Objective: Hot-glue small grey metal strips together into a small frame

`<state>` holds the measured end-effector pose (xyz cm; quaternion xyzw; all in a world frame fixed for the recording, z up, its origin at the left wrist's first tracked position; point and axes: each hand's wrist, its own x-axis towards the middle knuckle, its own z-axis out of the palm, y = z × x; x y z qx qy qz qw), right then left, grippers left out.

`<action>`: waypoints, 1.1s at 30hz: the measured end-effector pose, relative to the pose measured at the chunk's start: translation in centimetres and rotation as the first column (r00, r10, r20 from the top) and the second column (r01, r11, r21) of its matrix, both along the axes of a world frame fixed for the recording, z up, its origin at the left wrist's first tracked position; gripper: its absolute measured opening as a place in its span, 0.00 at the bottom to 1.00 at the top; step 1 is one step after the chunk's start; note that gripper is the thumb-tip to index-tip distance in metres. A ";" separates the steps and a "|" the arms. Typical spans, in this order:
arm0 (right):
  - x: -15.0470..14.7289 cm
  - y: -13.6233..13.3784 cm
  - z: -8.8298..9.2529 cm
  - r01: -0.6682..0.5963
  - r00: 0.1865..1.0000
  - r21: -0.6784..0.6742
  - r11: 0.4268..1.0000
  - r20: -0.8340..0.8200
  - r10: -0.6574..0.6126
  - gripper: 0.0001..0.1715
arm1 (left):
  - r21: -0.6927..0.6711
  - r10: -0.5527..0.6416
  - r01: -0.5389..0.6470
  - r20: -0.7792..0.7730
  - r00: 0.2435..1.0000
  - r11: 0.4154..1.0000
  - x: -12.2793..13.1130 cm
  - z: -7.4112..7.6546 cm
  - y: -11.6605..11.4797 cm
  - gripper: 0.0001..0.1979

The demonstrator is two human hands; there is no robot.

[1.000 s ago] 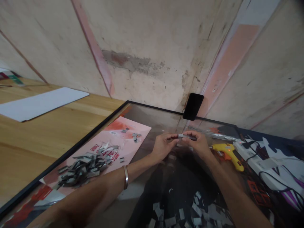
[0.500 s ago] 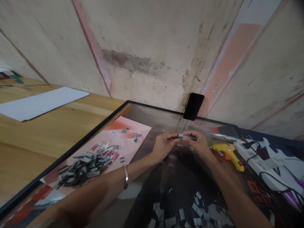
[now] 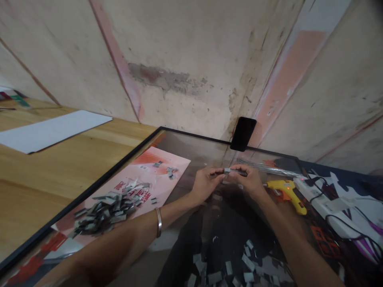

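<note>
My left hand (image 3: 207,182) and my right hand (image 3: 250,181) meet above the dark glossy tabletop, fingertips closed in pinches. Between them is a small grey rectangular piece (image 3: 227,170), its end showing light. The right thumb and fingers grip it, and the left fingertips press at its left end. Part of it is hidden by the right fingers. Left of my hands, a heap of similar grey pieces (image 3: 104,213) lies on a pink printed sheet (image 3: 176,159). More light grey pieces (image 3: 215,278) are scattered on the near part of the tabletop.
A yellow glue gun (image 3: 289,193) lies right of my right hand, beside a white power strip (image 3: 317,203) with cables. Thin clear strips (image 3: 278,170) lie behind it. A black phone (image 3: 243,133) leans against the wall. White paper (image 3: 56,129) rests on the wooden table at left.
</note>
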<state>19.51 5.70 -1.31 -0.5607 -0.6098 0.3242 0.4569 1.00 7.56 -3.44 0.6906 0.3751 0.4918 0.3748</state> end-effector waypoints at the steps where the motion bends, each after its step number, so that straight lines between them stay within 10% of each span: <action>1: 0.0 0.0 0.0 -0.005 1.000 -0.004 1.000 -0.003 0.005 0.19 | 0.006 -0.001 0.001 0.003 1.000 1.000 0.0 -0.1 0.0 0.09; 33: 0.1 0.1 -0.3 -0.003 1.000 -0.016 1.000 -0.018 0.003 0.19 | -0.026 -0.036 0.037 0.031 0.999 0.999 0.0 0.3 -0.1 0.09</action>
